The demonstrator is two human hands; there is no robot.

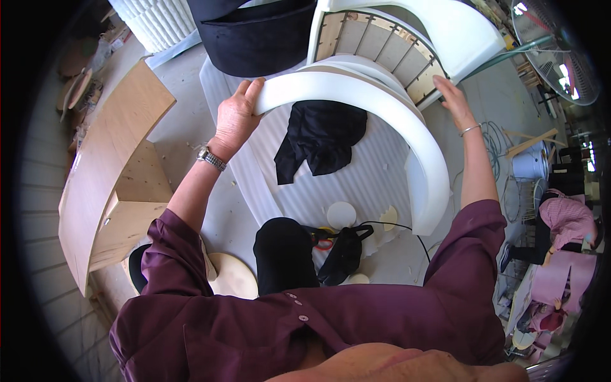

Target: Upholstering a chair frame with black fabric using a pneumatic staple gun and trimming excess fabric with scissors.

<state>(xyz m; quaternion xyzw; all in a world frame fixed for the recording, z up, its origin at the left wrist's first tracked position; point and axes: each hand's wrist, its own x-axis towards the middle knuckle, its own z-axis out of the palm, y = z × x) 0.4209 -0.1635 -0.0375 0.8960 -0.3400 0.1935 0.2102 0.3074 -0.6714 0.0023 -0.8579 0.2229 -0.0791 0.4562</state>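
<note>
Curved white foam strip (382,121): arched over the ribbed white sheet (356,184) on the floor, its far end meeting the wood-slatted chair shell (388,51), a black cloth (321,137) lying under the arch. Left hand (237,118), wristwatch worn: clamped over the strip's left end, fingers curled on its top edge. Right hand (450,94), bangle at the wrist: laid against the strip's right side beside the shell, fingers mostly together, grip cannot be told.

One curved white foam piece (382,121), one black cloth (321,137), two hands, one wristwatch (211,158), one bracelet (470,129).
</note>
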